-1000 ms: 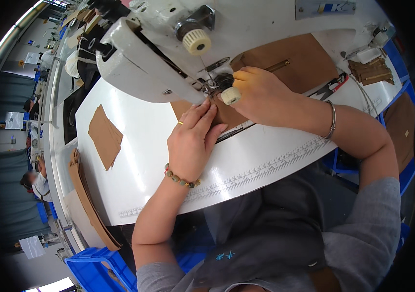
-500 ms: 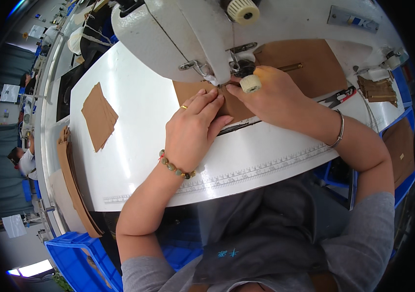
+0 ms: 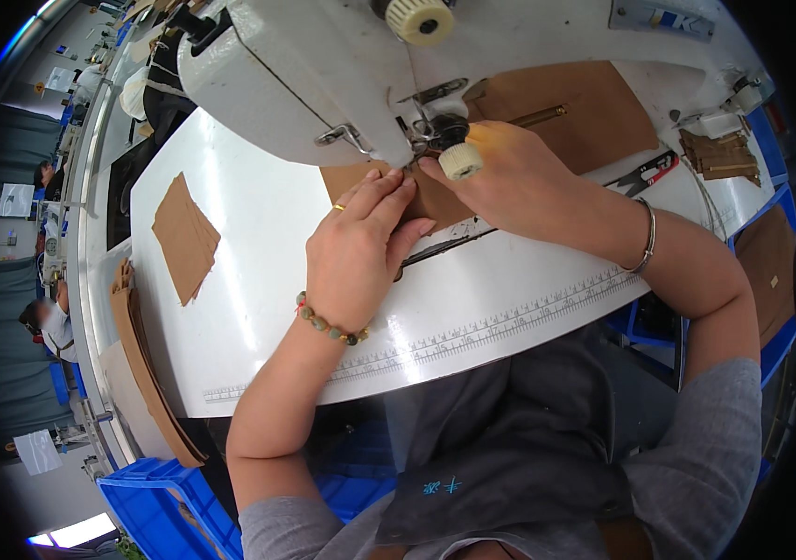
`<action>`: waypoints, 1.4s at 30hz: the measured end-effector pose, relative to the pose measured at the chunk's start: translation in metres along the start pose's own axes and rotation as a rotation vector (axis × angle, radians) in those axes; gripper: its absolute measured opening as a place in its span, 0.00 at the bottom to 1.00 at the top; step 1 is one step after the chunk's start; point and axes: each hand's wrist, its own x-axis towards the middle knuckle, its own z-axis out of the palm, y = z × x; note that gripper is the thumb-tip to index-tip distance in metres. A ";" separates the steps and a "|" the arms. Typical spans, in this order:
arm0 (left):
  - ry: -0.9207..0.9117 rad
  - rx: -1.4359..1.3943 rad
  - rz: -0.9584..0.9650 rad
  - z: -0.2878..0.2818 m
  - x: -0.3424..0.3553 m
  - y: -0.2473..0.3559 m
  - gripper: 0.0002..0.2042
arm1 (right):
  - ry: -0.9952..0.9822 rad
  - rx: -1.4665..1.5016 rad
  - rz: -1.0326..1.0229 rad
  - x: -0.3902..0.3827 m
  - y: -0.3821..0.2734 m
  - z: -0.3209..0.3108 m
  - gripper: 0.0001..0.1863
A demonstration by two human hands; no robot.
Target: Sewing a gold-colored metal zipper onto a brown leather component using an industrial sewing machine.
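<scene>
A white sewing machine (image 3: 295,79) stands over the work, its needle and presser foot (image 3: 409,166) near a cream knob. My left hand (image 3: 360,224) lies with fingertips pressed flat on a brown fabric piece (image 3: 440,205), just left of the presser foot. My right hand (image 3: 510,182) is curled on the same brown piece right of the foot, thumb near the needle; its fingertips are partly hidden behind the knob. A larger brown panel (image 3: 584,107) with a brass zipper (image 3: 540,115) lies behind my right hand.
Brown pieces (image 3: 185,233) are stacked on the white table (image 3: 267,261) at left, long strips (image 3: 141,359) along its edge. Scissors (image 3: 650,173) and small bundles (image 3: 720,154) lie at right. Blue crates (image 3: 164,504) stand below. A co-worker (image 3: 52,327) is at far left.
The whole view has shifted slightly with my head. Both hands stay on the brown piece by the needle, with only small shifts of the fingers.
</scene>
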 end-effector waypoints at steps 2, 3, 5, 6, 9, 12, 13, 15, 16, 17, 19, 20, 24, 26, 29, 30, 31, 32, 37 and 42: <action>-0.004 0.000 -0.001 0.000 0.000 0.000 0.18 | -0.016 0.004 0.003 -0.001 0.000 0.000 0.19; -0.014 0.000 -0.002 0.000 0.001 0.000 0.18 | -0.014 -0.011 -0.002 0.000 0.000 0.000 0.19; -0.005 0.002 0.000 0.000 0.002 -0.001 0.18 | -0.024 0.048 0.045 0.000 0.000 0.002 0.15; -0.006 0.002 0.002 0.000 0.003 -0.002 0.18 | -0.009 0.059 0.040 0.000 0.000 0.002 0.15; -0.017 0.010 -0.008 0.000 0.003 -0.002 0.18 | -0.028 0.073 0.051 -0.001 0.000 0.002 0.15; -0.020 0.002 -0.006 0.000 0.003 -0.002 0.18 | -0.014 0.084 0.042 0.000 0.001 0.003 0.15; -0.018 0.003 -0.009 0.000 0.003 -0.002 0.18 | -0.029 0.072 0.044 0.000 0.001 0.003 0.15; -0.010 0.004 0.005 -0.001 0.003 -0.002 0.18 | -0.044 0.062 0.043 0.000 0.001 0.003 0.15; -0.009 0.005 0.003 -0.001 0.003 -0.002 0.18 | -0.046 0.063 0.046 0.000 0.001 0.002 0.15; -0.009 0.001 0.004 -0.001 0.003 -0.002 0.18 | -0.053 0.058 0.052 0.000 0.001 0.002 0.16; -0.008 -0.004 0.005 0.000 0.003 -0.002 0.18 | -0.044 0.054 0.043 0.000 0.001 0.001 0.16; -0.008 -0.001 0.008 0.000 0.003 -0.003 0.18 | -0.049 0.042 0.041 0.000 0.001 0.001 0.16; 0.008 -0.002 0.022 0.001 0.003 -0.003 0.18 | -0.047 0.044 0.036 0.000 0.001 0.000 0.16; 0.006 0.000 0.014 0.001 0.004 -0.005 0.18 | -0.038 0.047 0.057 0.001 0.000 0.000 0.16; 0.000 0.004 0.005 0.002 0.004 -0.005 0.18 | -0.040 0.061 0.067 0.002 0.001 0.002 0.16; -0.004 0.008 0.002 0.002 0.004 -0.005 0.18 | -0.028 0.069 0.059 0.002 0.001 0.001 0.16; -0.002 0.009 0.002 0.002 0.004 -0.005 0.18 | -0.032 0.075 0.065 0.002 0.001 0.001 0.15; -0.002 0.013 0.005 0.002 0.004 -0.005 0.18 | -0.052 0.076 0.079 0.002 0.001 0.001 0.15; 0.010 0.038 0.001 0.000 0.004 -0.004 0.17 | -0.082 0.103 0.099 0.002 0.001 -0.002 0.15; 0.019 0.136 0.034 0.002 0.002 -0.004 0.17 | -0.062 0.126 0.095 0.001 0.003 0.000 0.14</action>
